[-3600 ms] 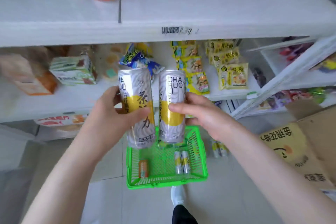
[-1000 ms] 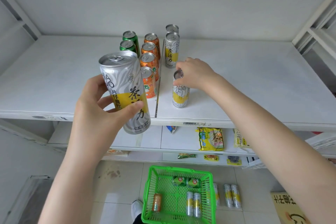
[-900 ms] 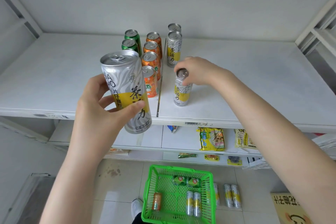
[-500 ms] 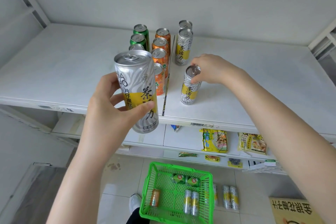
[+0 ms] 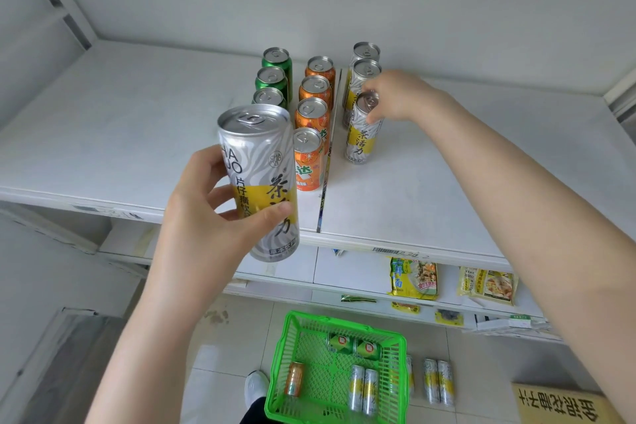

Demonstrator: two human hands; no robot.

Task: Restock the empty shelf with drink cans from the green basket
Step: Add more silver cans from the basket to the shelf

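Held can (image 5: pixel 261 182) and shelved can (image 5: pixel 361 136) stand upright.

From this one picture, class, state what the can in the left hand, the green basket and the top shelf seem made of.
Silver-and-yellow drink can: metal, likely aluminium; bright brushed lid with pull tab, glossy printed wall.
Green basket: moulded plastic, slightly glossy; uniform colour, open lattice walls.
Shelf: matt white, scuffed surface; painted metal or coated board, unclear which.
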